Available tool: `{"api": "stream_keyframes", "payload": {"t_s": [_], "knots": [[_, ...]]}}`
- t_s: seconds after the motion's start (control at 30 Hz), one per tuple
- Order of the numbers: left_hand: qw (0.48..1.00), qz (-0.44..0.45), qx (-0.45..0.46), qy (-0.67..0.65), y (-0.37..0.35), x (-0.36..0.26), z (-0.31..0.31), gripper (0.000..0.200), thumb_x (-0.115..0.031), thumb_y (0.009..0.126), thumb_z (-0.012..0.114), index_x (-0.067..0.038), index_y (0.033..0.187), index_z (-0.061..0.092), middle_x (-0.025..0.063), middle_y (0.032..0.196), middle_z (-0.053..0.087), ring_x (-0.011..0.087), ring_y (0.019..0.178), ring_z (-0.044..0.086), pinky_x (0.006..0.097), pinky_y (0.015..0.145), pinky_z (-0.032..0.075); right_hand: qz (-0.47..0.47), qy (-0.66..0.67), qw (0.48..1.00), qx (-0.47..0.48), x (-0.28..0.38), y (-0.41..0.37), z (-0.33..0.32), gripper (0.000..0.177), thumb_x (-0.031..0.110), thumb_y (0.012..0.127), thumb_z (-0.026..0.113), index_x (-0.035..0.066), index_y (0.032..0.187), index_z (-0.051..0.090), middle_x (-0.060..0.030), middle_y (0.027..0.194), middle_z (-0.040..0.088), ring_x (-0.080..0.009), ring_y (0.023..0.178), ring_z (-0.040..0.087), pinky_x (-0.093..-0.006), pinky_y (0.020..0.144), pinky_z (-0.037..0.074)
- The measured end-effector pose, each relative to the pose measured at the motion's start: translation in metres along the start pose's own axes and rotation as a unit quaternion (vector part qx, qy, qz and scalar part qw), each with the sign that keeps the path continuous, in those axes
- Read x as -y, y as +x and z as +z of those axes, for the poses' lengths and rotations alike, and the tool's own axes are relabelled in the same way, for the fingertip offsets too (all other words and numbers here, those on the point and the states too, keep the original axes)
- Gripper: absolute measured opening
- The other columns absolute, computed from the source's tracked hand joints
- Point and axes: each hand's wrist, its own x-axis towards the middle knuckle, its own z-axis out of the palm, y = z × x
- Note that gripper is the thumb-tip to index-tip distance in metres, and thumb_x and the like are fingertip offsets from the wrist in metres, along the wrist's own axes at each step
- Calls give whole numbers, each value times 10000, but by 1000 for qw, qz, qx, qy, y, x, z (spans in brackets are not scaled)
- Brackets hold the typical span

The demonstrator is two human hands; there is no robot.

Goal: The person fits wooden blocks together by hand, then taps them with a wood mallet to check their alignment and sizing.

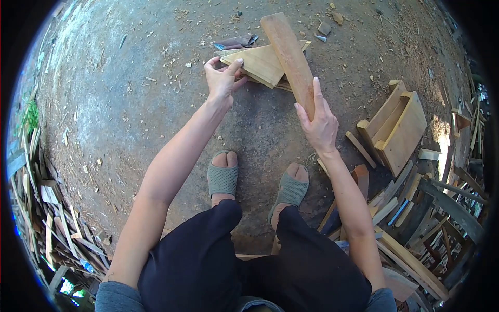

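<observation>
My left hand [222,79] pinches the left corner of a pale triangular wooden board [257,63], thumb on top and fingers beneath. More wood shows under its lower edge. In my right hand [318,122] is a long flat wooden slat [289,54] with a rounded far end, gripped near its lower end. The slat slants up and to the left and overlaps the right part of the triangular board in this view. Just behind the board lies a dark crumpled item [236,42] on the ground.
A wooden box-like frame [397,127] stands at the right, a loose stick [360,149] beside it. Scrap wood [410,208] is piled at lower right, with more scraps [57,218] along the left edge. Chips and a small wood block [324,28] dot the dirt ground [130,104].
</observation>
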Motion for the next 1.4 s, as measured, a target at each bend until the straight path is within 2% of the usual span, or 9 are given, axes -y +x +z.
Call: {"api": "stream_keyframes", "payload": {"t_s": [0.37,0.43,0.53,0.63,0.73,1.0,1.23,1.33,1.4], "knots": [[1000,9,-3,-2,2,-1,5,684,-83,841,758,-77,1354,305,160,1197,509,230,1001,602,415,781,618,-217,154,939,-220,31,12,-31,762,355,927,662,135,1557,292,-186,882,597,-348,713,658,-440,586,552],[999,14,-16,25,6,2,4,726,-66,832,772,-75,1375,291,157,1187,557,203,938,645,418,793,628,-21,-48,993,101,19,1,-8,729,354,926,653,233,1556,307,-199,866,591,-401,673,661,-460,588,552],[1000,9,-18,24,9,3,0,707,-58,839,766,-75,1366,295,160,1196,560,208,928,657,405,784,621,59,-21,980,190,35,14,-24,727,308,939,645,237,1565,282,-304,1194,605,-429,911,695,-459,782,577],[1000,-11,-12,12,10,1,3,704,-49,839,763,-74,1364,295,148,1179,569,211,923,659,414,779,619,-56,85,995,15,30,20,-20,711,328,914,670,277,1540,338,-208,869,591,-406,665,665,-471,586,550],[1000,4,-18,-1,10,4,4,700,-45,835,763,-74,1361,301,150,1197,558,215,928,661,417,787,620,-143,172,964,-145,51,30,-44,715,322,905,682,263,1535,349,-200,854,587,-413,665,660,-472,592,552],[1000,12,-21,17,9,0,2,702,-99,824,792,-65,1343,320,119,1162,544,170,900,614,403,779,613,10,30,996,88,31,13,-12,698,316,909,671,359,1525,347,-220,826,604,-438,736,675,-493,656,565],[1000,3,-12,-17,6,4,1,693,-88,824,792,-68,1334,322,127,1168,545,195,937,633,420,788,610,-115,211,962,-131,52,31,-28,725,326,913,664,344,1543,304,-231,865,634,-444,798,684,-499,690,570],[1000,1,-13,-21,13,-4,8,683,-79,829,787,-66,1330,324,130,1169,547,196,937,638,410,779,610,8,-31,990,139,34,24,-1,739,355,911,658,332,1549,285,-247,953,635,-463,797,679,-522,672,567],[999,9,-10,-29,16,-4,2,685,-92,829,795,-63,1326,325,126,1167,551,184,901,632,405,781,608,16,-14,991,133,37,35,-1,736,374,908,656,343,1545,289,-254,950,631,-472,798,675,-535,677,563]]}}
